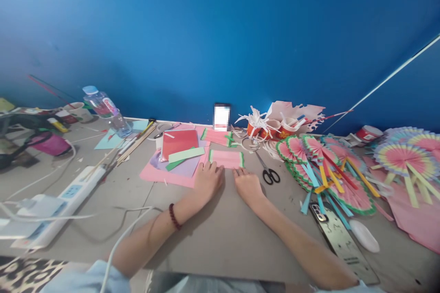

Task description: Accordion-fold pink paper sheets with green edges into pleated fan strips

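Observation:
A pink paper strip with green edges lies flat on the desk in front of me. My left hand is at its near left corner, fingers bent and closed on the near edge. At the near right corner, my right hand has its fingers drawn together on the same edge. Both thumbs are mostly hidden. Just behind lies a pleated pink and green paper. Black-handled scissors rest right of my right hand. Left of my left hand are a red paper packet and a pale green strip on pink sheets.
Several pleated paper fans pile up on the right, near a phone and a white mouse. Red cups and a lit screen stand by the blue wall. A power strip, cables and a bottle occupy the left.

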Motion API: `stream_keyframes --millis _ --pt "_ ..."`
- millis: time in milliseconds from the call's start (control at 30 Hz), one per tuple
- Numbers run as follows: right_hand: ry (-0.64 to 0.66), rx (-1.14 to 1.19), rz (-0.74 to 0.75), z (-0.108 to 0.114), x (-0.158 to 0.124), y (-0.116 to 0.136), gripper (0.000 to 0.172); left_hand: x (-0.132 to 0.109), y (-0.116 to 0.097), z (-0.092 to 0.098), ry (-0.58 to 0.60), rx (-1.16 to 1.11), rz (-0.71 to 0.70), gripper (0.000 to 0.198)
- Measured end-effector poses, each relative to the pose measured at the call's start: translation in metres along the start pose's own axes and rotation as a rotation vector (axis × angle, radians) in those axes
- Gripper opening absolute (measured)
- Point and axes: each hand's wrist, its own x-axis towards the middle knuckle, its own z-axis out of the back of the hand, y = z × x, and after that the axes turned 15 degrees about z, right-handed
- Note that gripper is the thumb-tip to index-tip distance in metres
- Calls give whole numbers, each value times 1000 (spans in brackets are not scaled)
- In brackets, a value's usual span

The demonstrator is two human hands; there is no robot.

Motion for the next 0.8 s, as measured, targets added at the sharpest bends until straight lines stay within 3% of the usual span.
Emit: stream_keyframes --millis 133,333,533,800 --pt "-79 47 -32 0 -1 -9 24 15 18 -8 23 -159 -19 18" --pt "-291 181 -67 -9 2 -26 22 32 35 -20 51 -440 -5 15" --pt "-428 381 -75 -23 6 -34 23 32 36 -20 -3 -306 -83 20" --pt "-423 370 -74 -24 7 -36 23 32 34 -19 -49 -207 -118 24"
